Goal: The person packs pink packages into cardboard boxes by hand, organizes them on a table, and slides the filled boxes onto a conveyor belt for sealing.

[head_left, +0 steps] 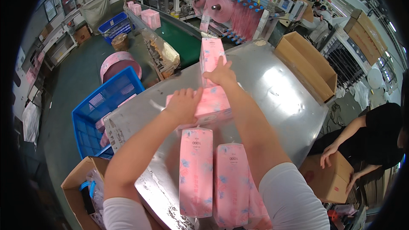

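The left grip (184,104) lies with fingers spread flat on a pink wrapped tissue pack (211,106) that rests crosswise on the metal surface (281,93); the pack is directly under it. The right grip (220,73) reaches farther and closes its fingers on the lower end of an upright pink pack (211,55), just beyond the flat one. Two more long pink packs (196,170) lie nearer to the person, below both grips. An open cardboard box (309,66) stands to the right.

pink pack (211,106) partly hidden by left hand (184,104)
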`<state>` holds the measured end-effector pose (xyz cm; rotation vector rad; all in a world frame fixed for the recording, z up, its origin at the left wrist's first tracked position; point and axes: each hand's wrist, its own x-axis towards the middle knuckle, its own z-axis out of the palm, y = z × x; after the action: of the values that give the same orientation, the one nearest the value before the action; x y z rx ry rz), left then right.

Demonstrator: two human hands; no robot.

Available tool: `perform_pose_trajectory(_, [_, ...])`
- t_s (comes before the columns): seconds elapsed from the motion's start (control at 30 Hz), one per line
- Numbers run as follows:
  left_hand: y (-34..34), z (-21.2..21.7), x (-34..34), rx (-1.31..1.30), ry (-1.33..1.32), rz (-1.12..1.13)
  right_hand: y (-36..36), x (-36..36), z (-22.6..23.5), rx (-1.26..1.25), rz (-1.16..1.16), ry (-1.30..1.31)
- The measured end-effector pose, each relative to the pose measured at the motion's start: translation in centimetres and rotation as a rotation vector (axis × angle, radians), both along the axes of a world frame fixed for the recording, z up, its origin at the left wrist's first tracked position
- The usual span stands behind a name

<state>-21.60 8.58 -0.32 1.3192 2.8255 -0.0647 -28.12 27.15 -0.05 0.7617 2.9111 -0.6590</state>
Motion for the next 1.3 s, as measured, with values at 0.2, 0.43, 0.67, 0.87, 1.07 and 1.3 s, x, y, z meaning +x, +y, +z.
perform_pose_trajectory(0.2, [-10.8,1.4,2.7,-0.017,-0.143,0.460,10.9,4.2,-0.6,0.198,0.082,-0.064])
perform_pose_trajectory(0.43, [-15.3,3.5,15.4,-0.039,-0.517,0.537,17.3,33.7,1.1,-0.069,0.229,-0.355])
perform_pose_trajectory(0.67, [-13.6,-4.1,14.0,0.766,-1.640,0.776,11.0,41.4,0.2,-1.240,-0.345,-0.235])
perform_pose_trajectory(0.87, [-15.2,-3.1,18.5,1.057,-1.457,0.707,10.4,47.5,2.6,-1.254,-0.440,0.128])
perform_pose_trajectory(1.07, [-17.9,-2.7,22.5,1.447,-1.656,0.348,9.7,56.0,3.4,-1.304,-0.150,0.205])
perform_pose_trajectory(1.3, [-14.7,-5.6,26.6,1.505,-1.552,0.494,7.1,64.5,-1.0,-1.039,-0.159,0.229])
